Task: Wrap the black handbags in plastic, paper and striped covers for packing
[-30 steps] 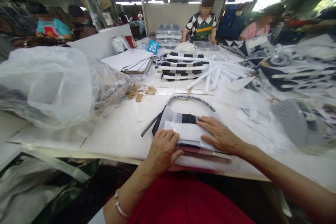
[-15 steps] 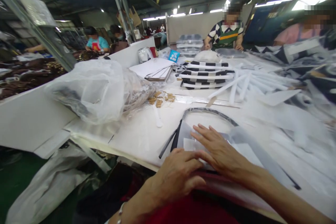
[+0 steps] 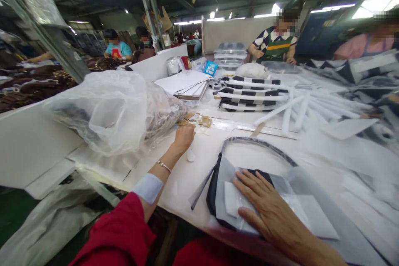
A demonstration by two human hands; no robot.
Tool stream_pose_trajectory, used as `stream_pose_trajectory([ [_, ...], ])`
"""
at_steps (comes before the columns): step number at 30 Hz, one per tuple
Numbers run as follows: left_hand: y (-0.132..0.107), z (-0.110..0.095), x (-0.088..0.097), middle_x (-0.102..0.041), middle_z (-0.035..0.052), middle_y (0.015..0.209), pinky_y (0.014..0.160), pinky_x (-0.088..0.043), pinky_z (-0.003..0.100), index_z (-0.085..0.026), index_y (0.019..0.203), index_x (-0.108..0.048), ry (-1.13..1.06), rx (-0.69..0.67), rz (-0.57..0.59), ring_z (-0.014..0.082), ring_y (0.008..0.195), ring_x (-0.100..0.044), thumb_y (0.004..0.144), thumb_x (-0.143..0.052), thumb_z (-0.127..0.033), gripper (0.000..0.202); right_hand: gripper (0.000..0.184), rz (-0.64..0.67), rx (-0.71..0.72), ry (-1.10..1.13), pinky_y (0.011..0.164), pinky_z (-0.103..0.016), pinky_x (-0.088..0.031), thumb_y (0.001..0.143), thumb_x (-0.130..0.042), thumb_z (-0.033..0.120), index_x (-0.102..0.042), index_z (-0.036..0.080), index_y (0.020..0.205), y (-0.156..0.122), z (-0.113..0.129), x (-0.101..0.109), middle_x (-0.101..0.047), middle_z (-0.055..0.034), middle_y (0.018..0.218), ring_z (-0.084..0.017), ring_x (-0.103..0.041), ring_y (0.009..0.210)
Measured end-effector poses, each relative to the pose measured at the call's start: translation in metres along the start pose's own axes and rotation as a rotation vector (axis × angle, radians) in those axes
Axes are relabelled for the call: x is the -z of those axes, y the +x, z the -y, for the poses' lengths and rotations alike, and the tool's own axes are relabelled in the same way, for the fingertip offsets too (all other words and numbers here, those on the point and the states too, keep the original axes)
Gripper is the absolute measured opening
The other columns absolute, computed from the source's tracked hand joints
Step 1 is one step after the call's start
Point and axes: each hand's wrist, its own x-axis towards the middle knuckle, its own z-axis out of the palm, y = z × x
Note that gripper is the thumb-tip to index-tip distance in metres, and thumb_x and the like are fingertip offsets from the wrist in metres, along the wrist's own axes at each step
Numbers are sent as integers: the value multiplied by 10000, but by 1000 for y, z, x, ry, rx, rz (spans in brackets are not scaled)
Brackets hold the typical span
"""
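Note:
My right hand (image 3: 263, 205) lies flat with fingers stretched out on a black handbag (image 3: 212, 193), pressing a translucent wrapping sheet (image 3: 222, 168) and a white packet (image 3: 230, 199) against it. The bag's handle (image 3: 260, 141), wrapped in clear film, arches away from me on the table, and a dark strap (image 3: 201, 187) sticks out at its left. My left hand (image 3: 184, 138) reaches forward, its fingers curled down at the near edge of small brown paper pieces (image 3: 204, 120). The fingertips are hidden, so I cannot make out what they hold.
A large crumpled plastic bag (image 3: 118, 112) fills the table's left side. Behind the brown pieces lie white sheets (image 3: 183, 81). Black-and-white striped bags (image 3: 252, 93) and white foam tubes (image 3: 289, 112) occupy the middle and right. A co-worker (image 3: 276, 41) stands across the table.
My left hand has left the handbag and moved forward and left to the brown paper pieces, its fingers closing. My right hand has settled flat on the wrapped bag.

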Motion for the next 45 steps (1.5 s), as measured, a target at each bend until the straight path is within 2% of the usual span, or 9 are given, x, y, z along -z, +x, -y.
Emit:
stream_pose_trajectory([
  [7,27,7,-24,-662,79,1076,895,-505,433,-135,997,-648,-127,93,40,217,1006,-624,894,-623,-279,179,553,-57,10,-3,1148,-545,-315,955,-513,476,-412,303,1471,0,0,0,-409,-45,1517,-291,-386,1390],
  [11,25,19,-12,-700,75,911,802,-479,341,-164,795,-657,-355,119,-47,224,915,-627,821,-608,-210,72,550,-72,10,0,1148,-544,-314,955,-514,472,-416,303,1469,0,0,-1,-408,-42,1519,-290,-381,1393],
  [15,15,21,12,-686,42,783,724,-468,296,-165,770,-629,-690,97,-141,179,760,-618,811,-563,-332,184,534,-77,20,3,1150,-549,-306,954,-515,470,-450,284,1451,0,0,0,-423,-61,1509,-296,-385,1390],
  [20,-14,4,40,-653,22,761,778,-500,297,-179,755,-543,-1058,-8,-153,145,755,-628,809,-542,-463,289,535,-115,17,49,1145,-558,-312,945,-535,451,-460,275,1445,0,1,1,-451,-84,1491,-297,-403,1378],
  [28,-77,-34,78,-589,-42,621,593,-473,196,-178,743,-520,-1652,-32,94,95,598,-603,737,-748,-411,326,422,-345,-147,297,1056,-502,-456,920,-550,433,-602,234,1289,3,5,21,-611,-108,1329,-292,-552,1244],
  [35,-117,-67,88,-680,4,716,629,-511,222,-174,780,-541,-1722,-34,167,108,618,-641,791,-726,-411,301,452,-352,-362,774,752,-369,-588,796,-680,494,-673,217,1152,51,62,70,-708,-92,1122,-256,-693,926],
  [39,-137,-85,89,-663,-7,713,628,-503,217,-167,771,-552,-1776,-98,95,98,615,-619,799,-722,-346,249,423,-306,-311,962,734,-313,-564,779,-706,384,-662,215,1163,78,85,65,-731,-50,1005,-218,-691,871],
  [42,-150,-91,90,-646,-15,695,594,-491,214,-168,772,-557,-1765,-104,22,94,589,-592,820,-698,-339,227,236,-353,-313,959,689,-284,-542,851,-603,357,-707,206,999,83,89,54,-717,-12,824,-179,-667,741],
  [45,-158,-87,89,-653,-12,707,573,-472,209,-171,798,-571,-1671,-92,-78,87,567,-567,847,-670,-347,208,255,-281,-320,966,601,-255,-517,871,-559,395,-721,198,860,77,90,51,-679,-2,712,-152,-623,625],
])
